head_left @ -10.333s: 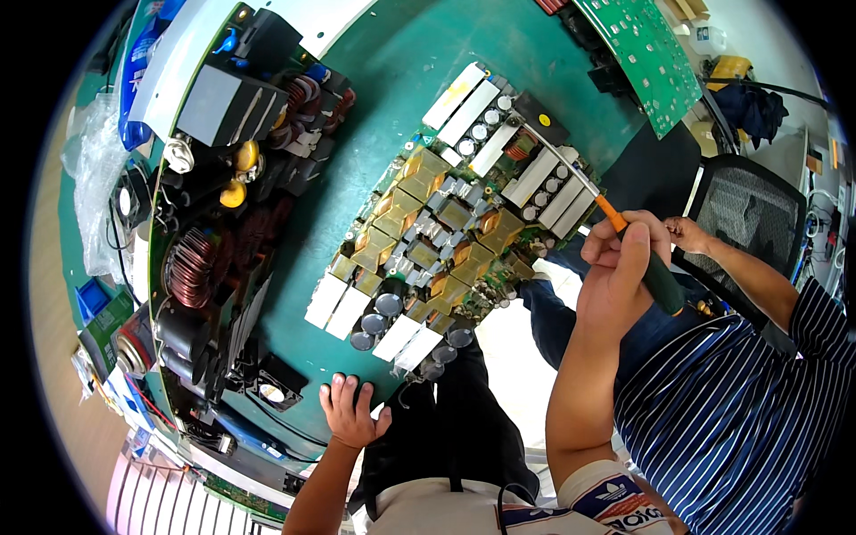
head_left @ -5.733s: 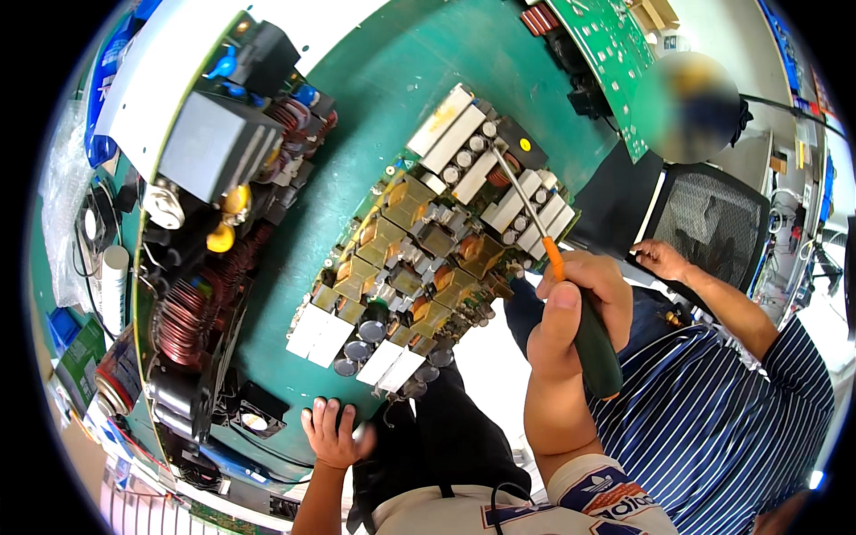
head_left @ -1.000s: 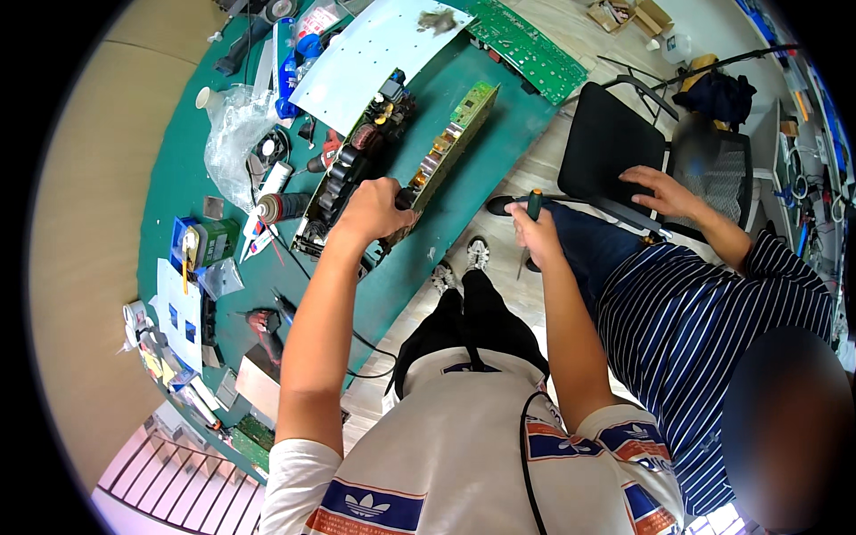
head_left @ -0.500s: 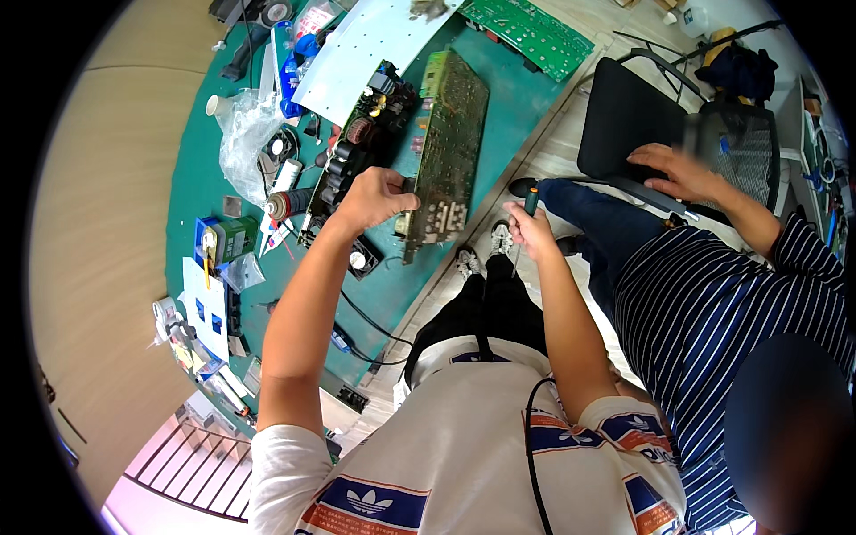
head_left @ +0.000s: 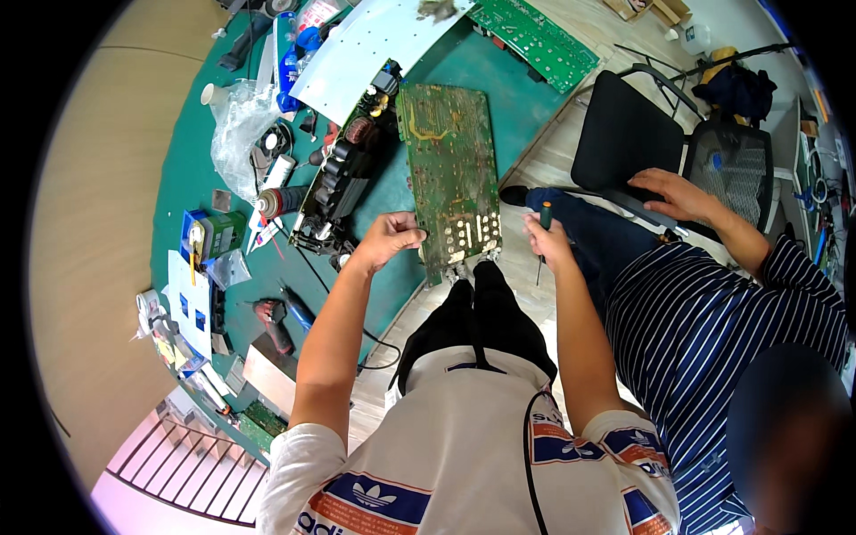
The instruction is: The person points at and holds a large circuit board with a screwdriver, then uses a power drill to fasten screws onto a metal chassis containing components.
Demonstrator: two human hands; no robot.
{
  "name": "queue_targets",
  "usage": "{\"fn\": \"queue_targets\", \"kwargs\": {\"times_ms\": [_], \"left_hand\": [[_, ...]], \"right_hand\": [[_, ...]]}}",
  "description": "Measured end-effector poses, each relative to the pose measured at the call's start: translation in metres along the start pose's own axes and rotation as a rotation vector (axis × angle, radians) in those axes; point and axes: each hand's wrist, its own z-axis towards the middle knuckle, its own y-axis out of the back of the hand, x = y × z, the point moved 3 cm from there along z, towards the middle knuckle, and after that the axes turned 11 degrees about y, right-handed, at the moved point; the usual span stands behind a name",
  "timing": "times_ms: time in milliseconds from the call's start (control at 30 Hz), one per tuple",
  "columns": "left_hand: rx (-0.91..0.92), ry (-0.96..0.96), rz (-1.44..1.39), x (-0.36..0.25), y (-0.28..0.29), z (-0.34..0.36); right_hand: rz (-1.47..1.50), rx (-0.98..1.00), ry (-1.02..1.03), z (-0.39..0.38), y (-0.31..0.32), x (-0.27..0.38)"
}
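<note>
Head view showed the green bench (head_left: 499,89) running diagonally, its near edge passing just under a large green circuit board (head_left: 450,178) whose lower end jutted over that edge above the person's knees. Left of the board, the bench was crowded: a dark assembly of coils and capacitors (head_left: 343,183) touched or nearly touched its left side, with a spray can (head_left: 278,201), a clear plastic bag (head_left: 236,125) and small boxes beyond, so the only free room lay to the right, over the floor between the bench edge and a black chair (head_left: 624,134). The left hand (head_left: 389,239) was curled shut on the board's lower left corner, wrist bent and forearm reaching up from the lower edge. The right hand (head_left: 548,242), just right of the board and apart from it, was closed around a green-handled screwdriver (head_left: 545,217), held upright. A neighbouring person's hand (head_left: 679,192) rested on the chair.
</note>
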Motion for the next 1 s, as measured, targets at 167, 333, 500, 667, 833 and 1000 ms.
{"fn": "queue_targets", "kwargs": {"times_ms": [167,333,500,667,833,1000], "left_hand": [[0.003,-0.025,-0.016,0.001,0.007,0.0],[-0.071,-0.101,0.088,0.008,0.004,-0.001],[-0.147,-0.135,0.194,-0.005,-0.006,-0.008],[-0.107,-0.158,0.236,-0.028,-0.011,-0.012],[-0.016,-0.102,0.214,-0.026,0.005,0.004],[0.027,-0.075,0.271,-0.03,0.029,0.043]], "right_hand": [[-0.018,0.03,0.028,0.02,-0.015,-0.003],[-0.018,0.054,0.04,0.053,-0.028,0.016],[-0.119,0.054,0.051,0.084,-0.039,0.023],[0.043,0.088,-0.04,0.094,-0.038,-0.004],[0.097,0.098,-0.005,0.085,-0.023,-0.005],[0.124,0.121,0.034,0.08,-0.008,0.006]]}}
